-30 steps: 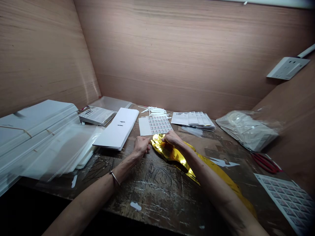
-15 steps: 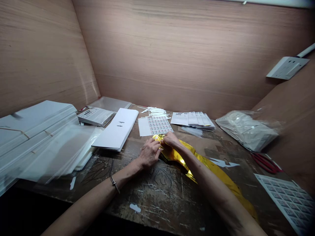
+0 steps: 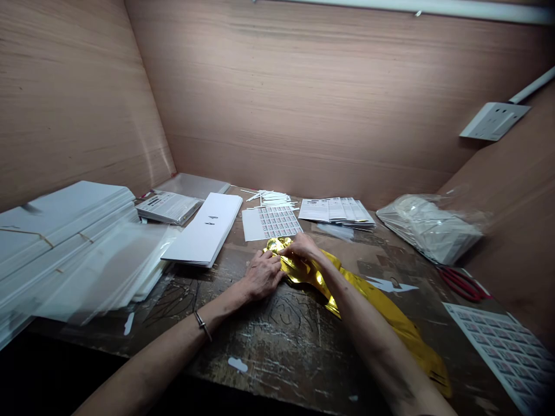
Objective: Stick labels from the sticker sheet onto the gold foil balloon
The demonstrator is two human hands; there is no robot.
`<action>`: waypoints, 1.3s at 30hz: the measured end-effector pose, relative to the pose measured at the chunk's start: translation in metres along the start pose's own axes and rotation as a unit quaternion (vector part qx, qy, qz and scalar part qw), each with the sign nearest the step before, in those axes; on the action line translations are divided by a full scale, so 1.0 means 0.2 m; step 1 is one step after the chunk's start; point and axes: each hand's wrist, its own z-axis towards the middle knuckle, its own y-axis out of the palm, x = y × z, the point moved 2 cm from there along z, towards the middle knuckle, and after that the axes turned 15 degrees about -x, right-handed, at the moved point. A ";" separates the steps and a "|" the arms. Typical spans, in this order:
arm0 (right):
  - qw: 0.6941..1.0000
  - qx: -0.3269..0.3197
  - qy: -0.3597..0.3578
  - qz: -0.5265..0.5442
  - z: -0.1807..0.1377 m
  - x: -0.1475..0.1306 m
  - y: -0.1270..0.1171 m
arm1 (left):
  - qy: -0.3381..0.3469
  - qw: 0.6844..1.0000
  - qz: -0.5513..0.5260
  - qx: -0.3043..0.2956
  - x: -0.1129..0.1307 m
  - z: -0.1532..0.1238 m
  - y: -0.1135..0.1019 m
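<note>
A shiny gold foil balloon [image 3: 385, 306], flat and creased, lies across the table from the middle to the lower right, partly beneath my right forearm. My left hand [image 3: 263, 274] rests at its left end, fingers bent over the foil's edge and thumb against the near side. With fingers pinched together, my right hand [image 3: 302, 247] grips the foil near the same end. The right fingertips are partly hidden. Just beyond the hands lies a sheet of printed stickers [image 3: 277, 221].
Left are stacked white cards [image 3: 203, 231], clear plastic bags [image 3: 113, 260] and a banded stack [image 3: 87, 196]. White straws [image 3: 275, 198] and printed cards [image 3: 338, 211] lie at the back. Right are a bagged white bundle [image 3: 433, 228], red-handled scissors [image 3: 462, 284] and another sticker sheet [image 3: 503, 346].
My right hand has shifted slightly across the foil and its fingers now point further left. More of the crumpled gold end shows between the hands. The view has tilted up slightly.
</note>
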 end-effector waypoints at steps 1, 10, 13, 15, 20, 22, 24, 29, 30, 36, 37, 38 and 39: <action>1.000 -0.008 0.000 0.012 0.02 0.01 0.00 | -0.012 0.999 -0.031 0.002 -0.01 0.01 -0.01; 0.999 0.003 -0.022 0.029 -0.01 0.02 0.02 | -0.345 0.913 -0.216 -0.036 -0.27 0.22 -0.09; 0.999 0.025 -0.020 0.029 -0.04 0.02 0.02 | -0.347 0.913 -0.208 -0.046 -0.30 0.26 -0.09; 0.999 0.033 -0.029 0.031 -0.06 0.03 0.02 | -0.347 0.916 -0.197 -0.040 -0.30 0.27 -0.10; 0.997 0.047 -0.054 0.037 -0.09 0.04 0.03 | -0.334 0.924 -0.183 -0.038 -0.30 0.27 -0.10; 0.996 0.053 -0.058 0.037 -0.10 0.05 0.04 | -0.317 0.929 -0.181 -0.060 -0.31 0.27 -0.09; 0.996 0.062 -0.055 0.033 -0.11 0.05 0.05 | -0.299 0.934 -0.179 -0.077 -0.31 0.28 -0.07; 0.993 0.096 -0.069 0.025 -0.12 0.05 0.07 | -0.288 0.942 -0.156 -0.078 -0.30 0.29 -0.08; 0.992 0.103 -0.075 0.027 -0.12 0.05 0.08 | -0.287 0.943 -0.147 -0.080 -0.30 0.30 -0.09; 0.990 0.117 -0.073 0.038 -0.12 0.06 0.09 | -0.270 0.955 -0.090 -0.081 -0.23 0.31 -0.14; 0.990 0.116 -0.070 0.039 -0.12 0.06 0.10 | -0.267 0.956 -0.086 -0.083 -0.22 0.31 -0.14; 0.990 0.116 -0.068 0.040 -0.12 0.06 0.10 | -0.265 0.957 -0.084 -0.085 -0.21 0.31 -0.15; 0.990 0.117 -0.066 0.040 -0.12 0.06 0.10 | -0.263 0.957 -0.084 -0.085 -0.20 0.31 -0.15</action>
